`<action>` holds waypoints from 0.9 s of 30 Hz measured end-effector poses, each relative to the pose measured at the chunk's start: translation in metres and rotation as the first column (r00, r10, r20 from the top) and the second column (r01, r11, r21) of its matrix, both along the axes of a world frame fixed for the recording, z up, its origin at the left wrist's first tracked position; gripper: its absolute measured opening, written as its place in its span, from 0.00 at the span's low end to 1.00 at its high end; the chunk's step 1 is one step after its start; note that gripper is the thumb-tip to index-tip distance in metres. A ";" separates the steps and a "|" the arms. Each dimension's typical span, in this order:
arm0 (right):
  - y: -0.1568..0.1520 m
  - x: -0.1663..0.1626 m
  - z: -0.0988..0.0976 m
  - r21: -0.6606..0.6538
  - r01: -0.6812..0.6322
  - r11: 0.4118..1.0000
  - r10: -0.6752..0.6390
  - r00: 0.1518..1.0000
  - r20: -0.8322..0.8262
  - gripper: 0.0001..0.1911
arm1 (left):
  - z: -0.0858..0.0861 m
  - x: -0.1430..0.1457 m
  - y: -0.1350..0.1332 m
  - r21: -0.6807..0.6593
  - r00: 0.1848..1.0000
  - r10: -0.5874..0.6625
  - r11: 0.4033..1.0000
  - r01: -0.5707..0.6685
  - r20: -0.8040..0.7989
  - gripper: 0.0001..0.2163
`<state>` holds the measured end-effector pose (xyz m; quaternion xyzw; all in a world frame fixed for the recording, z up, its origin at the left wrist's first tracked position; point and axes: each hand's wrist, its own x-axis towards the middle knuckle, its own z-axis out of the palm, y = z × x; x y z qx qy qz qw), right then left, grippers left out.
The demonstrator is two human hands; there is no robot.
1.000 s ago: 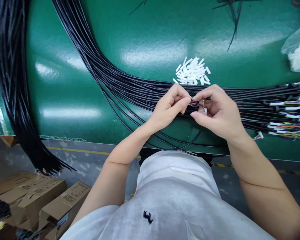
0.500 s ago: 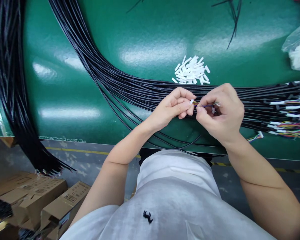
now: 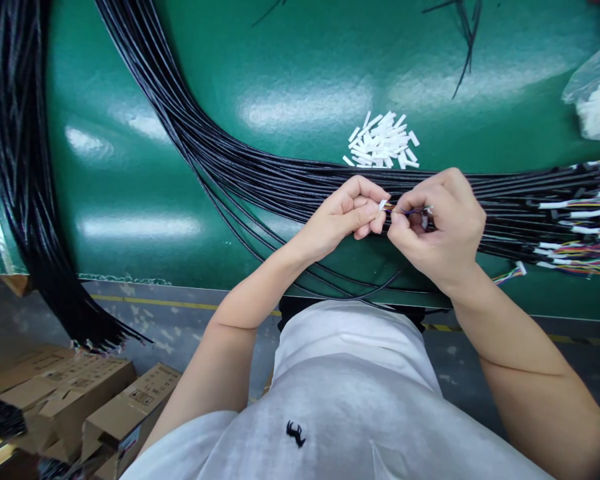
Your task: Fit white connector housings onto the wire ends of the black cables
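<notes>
My left hand (image 3: 347, 215) is curled shut, pinching a small white connector (image 3: 383, 204) between thumb and forefinger. My right hand (image 3: 443, 223) is closed just to its right, pinching the thin coloured wires (image 3: 409, 211) that run into that connector. Both hands hover over a thick bundle of black cables (image 3: 260, 177) lying across the green table (image 3: 130, 173). A heap of small white connectors (image 3: 383, 140) lies just beyond my hands.
The black cable bundle sweeps from the top left to the right edge, ending in coloured wire ends with white connectors (image 3: 580, 230). More black cables hang off the left edge (image 3: 25, 167). A clear bag of white parts (image 3: 597, 100) sits far right. Cardboard boxes (image 3: 80, 400) stand on the floor.
My right hand has turned knuckles-up and shifted slightly right, drawing the coloured wires out. A white connector now shows at my left fingertips. The head view barely moved.
</notes>
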<state>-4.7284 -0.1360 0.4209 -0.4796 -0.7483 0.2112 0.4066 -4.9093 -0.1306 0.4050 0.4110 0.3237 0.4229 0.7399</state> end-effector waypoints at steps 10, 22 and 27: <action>0.001 0.000 0.000 -0.041 -0.033 0.999 0.031 0.998 -0.059 0.10 | -0.004 -0.003 0.000 0.101 0.993 -0.031 0.994 0.043 -0.110 0.22; 0.004 0.003 -0.001 -0.112 -0.129 0.985 0.103 0.971 -0.214 0.05 | -0.003 -0.006 0.002 0.283 0.980 0.095 0.958 -0.043 -0.173 0.18; 0.005 0.004 0.000 -0.088 -0.093 0.992 0.075 0.980 -0.182 0.06 | -0.001 -0.005 0.000 0.363 0.968 0.131 0.931 -0.045 -0.213 0.15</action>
